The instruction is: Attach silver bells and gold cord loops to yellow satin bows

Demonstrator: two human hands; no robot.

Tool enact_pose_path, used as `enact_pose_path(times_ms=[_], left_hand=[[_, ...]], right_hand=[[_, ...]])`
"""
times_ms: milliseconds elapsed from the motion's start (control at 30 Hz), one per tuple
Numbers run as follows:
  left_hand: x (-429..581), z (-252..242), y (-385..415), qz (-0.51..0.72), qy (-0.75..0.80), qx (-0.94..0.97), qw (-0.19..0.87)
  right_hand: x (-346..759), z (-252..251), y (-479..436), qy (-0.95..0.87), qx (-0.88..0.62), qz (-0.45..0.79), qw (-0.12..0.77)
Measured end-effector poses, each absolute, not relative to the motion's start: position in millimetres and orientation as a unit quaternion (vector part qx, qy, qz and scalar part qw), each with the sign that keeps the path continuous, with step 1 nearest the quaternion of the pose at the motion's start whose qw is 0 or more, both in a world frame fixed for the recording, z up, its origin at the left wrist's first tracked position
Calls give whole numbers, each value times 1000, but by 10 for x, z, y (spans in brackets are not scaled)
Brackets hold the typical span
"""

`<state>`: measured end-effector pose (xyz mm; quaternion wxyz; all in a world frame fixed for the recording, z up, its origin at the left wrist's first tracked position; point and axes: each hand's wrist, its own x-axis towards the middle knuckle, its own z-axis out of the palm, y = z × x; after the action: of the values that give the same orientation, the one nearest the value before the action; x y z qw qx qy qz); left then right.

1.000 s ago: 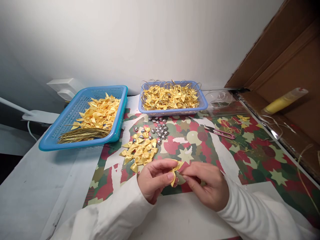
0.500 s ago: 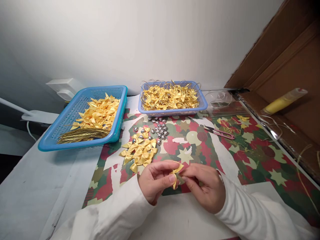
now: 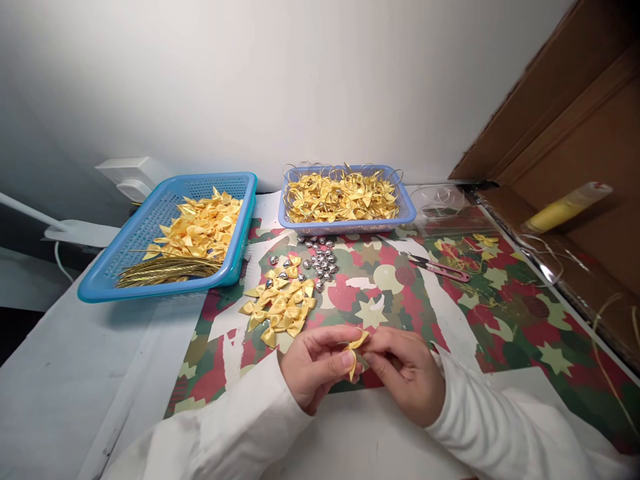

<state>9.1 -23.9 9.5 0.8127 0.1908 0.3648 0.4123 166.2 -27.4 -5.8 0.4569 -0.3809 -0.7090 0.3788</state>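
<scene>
My left hand (image 3: 320, 367) pinches a yellow ribbon bow (image 3: 356, 345) between thumb and fingers, low over the table's near side. Close against the bow's right side, my right hand (image 3: 405, 373) has its thumb and forefinger pressed together; whatever they grip is too small or hidden to make out. Beyond my left hand lies a loose pile of yellow bows (image 3: 283, 307). Small silver bells (image 3: 323, 260) are scattered just behind that pile, a few of them among the bows.
A blue basket (image 3: 105, 267) at left holds yellow bows and gold wire ties (image 3: 167, 271). Another blue basket (image 3: 345, 227) at the back holds bows with wire loops. Pink-handled thread snips (image 3: 447, 271) and thread scraps lie right, near a cardboard box (image 3: 565, 120) and a yellow tube (image 3: 567, 208).
Both hands stay close together at the bow, which has turned slightly. My right hand has shifted a little to the left. The view has moved very slightly.
</scene>
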Motion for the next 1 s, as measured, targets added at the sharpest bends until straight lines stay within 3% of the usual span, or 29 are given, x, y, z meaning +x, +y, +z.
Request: enact_pose_path(times_ms=[200,467,733,1000], left_hand=[[59,80,-192,392,353,155,835],[112,164,-226,426,389,155,802],[103,-66,-218,424,361,175,812],[63,-77,-220,491,364,255,749]], right_hand=[[1667,-113,-281,-696,-387,431,425],[1655,-117,-268,-687,-359,458,435],[1609,-95,-254,-659,-343,490,455],[1669,-81,-205,-706,-378,396,449]])
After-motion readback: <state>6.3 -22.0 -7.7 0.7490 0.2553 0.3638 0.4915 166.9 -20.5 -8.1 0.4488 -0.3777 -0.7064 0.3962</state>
